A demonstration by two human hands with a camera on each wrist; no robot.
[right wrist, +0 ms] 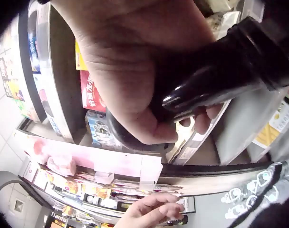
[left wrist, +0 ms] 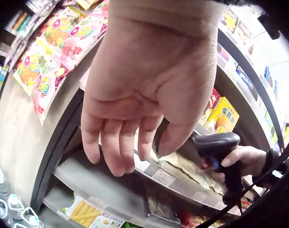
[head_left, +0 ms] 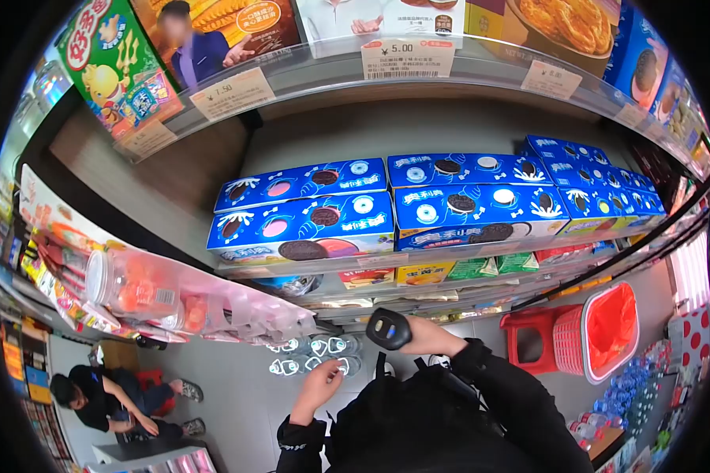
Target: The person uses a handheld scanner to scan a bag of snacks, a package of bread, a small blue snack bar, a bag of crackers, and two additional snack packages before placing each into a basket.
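My right hand (head_left: pixel 435 337) grips a black barcode scanner (head_left: pixel 389 331) by its handle, its rounded head facing up in the head view. In the right wrist view the fingers wrap round the dark glossy handle (right wrist: pixel 216 76). My left hand (head_left: pixel 319 388) holds nothing and hangs to the left of the scanner, apart from it. Its loosely bent fingers point down in the left wrist view, in front of the lower shelves. Blue boxes of Oreo cookies (head_left: pixel 481 206) lie stacked in two layers on the shelf beyond both hands.
A shelf edge with price tags (head_left: pixel 406 59) runs above the cookie boxes. Plastic jars (head_left: pixel 134 284) stand at the left. Bottled water (head_left: pixel 315 355) sits on the floor. To the right are a red stool (head_left: pixel 521 347) and a basket (head_left: pixel 568 339). A person (head_left: pixel 110 398) sits at lower left.
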